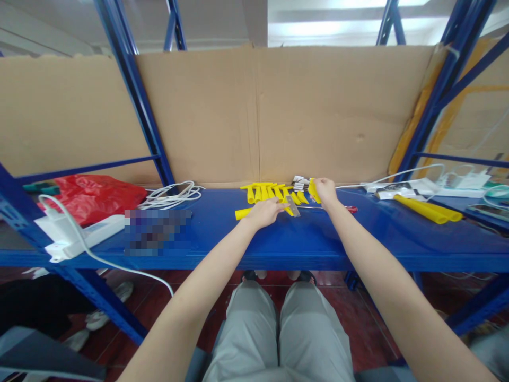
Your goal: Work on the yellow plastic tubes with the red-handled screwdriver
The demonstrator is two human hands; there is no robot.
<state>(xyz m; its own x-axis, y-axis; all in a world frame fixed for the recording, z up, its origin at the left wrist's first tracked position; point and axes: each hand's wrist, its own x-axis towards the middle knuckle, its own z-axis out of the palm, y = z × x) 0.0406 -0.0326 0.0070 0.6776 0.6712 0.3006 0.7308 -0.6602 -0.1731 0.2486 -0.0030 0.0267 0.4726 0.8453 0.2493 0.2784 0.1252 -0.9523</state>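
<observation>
Near the middle of the blue table (222,233), my left hand (267,212) is closed, its fingertips at a small yellow piece beside a flat metal plate (293,206). My right hand (325,192), farther right and back, is closed on a yellow piece (314,191) next to several white-and-dark small parts (301,183). A row of yellow tubes (257,192) stands behind my left hand. Another yellow tube (243,213) lies just left of that hand. Small curved yellow pieces (299,198) lie between my hands. A red-handled tool (351,209) is beside my right forearm.
At the left are a red bag (97,197), coiled white cables (175,195) and a white power strip (95,233). Long yellow cones (423,209) and another power strip (461,185) lie at the right. Cardboard (338,111) stands behind, between blue posts.
</observation>
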